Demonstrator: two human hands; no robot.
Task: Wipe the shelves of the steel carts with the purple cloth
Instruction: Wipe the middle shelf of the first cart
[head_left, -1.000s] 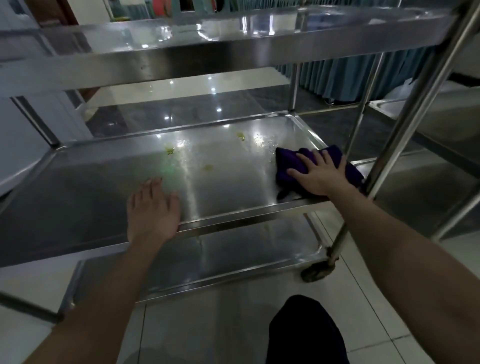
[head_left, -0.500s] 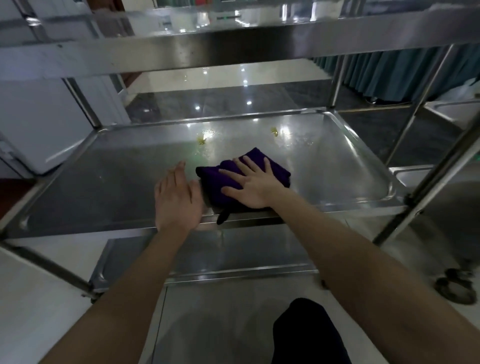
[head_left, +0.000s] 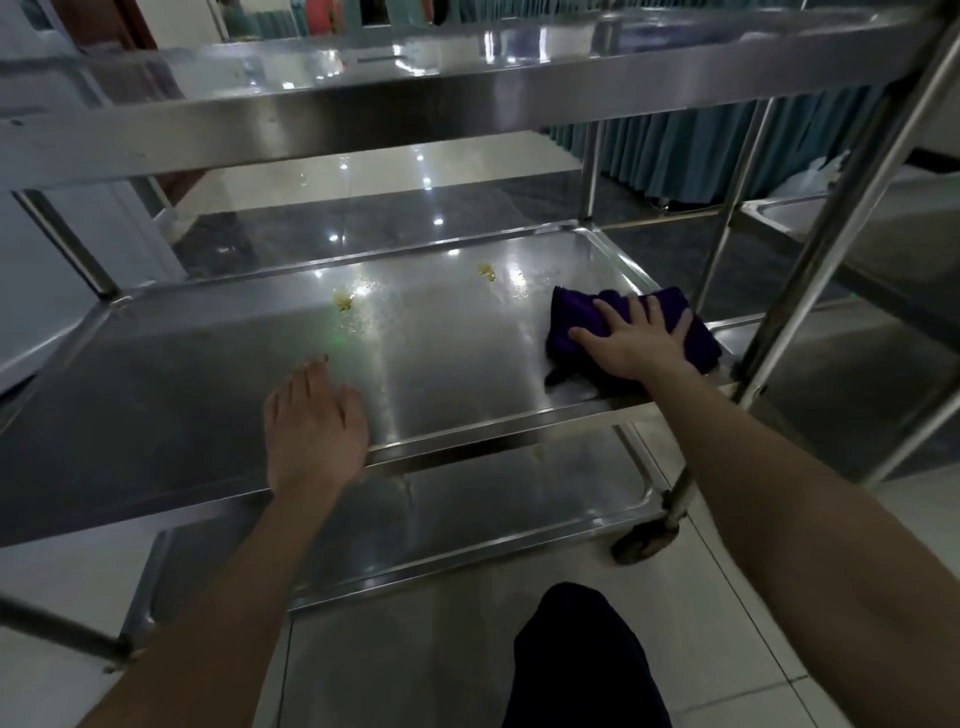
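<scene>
A steel cart with three shelves fills the view. Its middle shelf (head_left: 197, 374) carries two yellow stains (head_left: 343, 300) near the far rim. The purple cloth (head_left: 574, 317) lies folded at the shelf's right end, close to the front corner. My right hand (head_left: 631, 340) presses flat on the cloth with fingers spread. My left hand (head_left: 311, 426) rests flat on the front edge of the same shelf, fingers straight, holding nothing.
The top shelf (head_left: 467, 98) hangs low overhead. The bottom shelf (head_left: 467, 519) sits just above the tiled floor, with a caster (head_left: 647, 540) at its right corner. A second steel cart (head_left: 852, 374) stands close on the right. My dark-clothed knee (head_left: 576, 660) is below.
My right hand has slid the cloth from the middle of the shelf back to its right end. My left hand stays on the front edge.
</scene>
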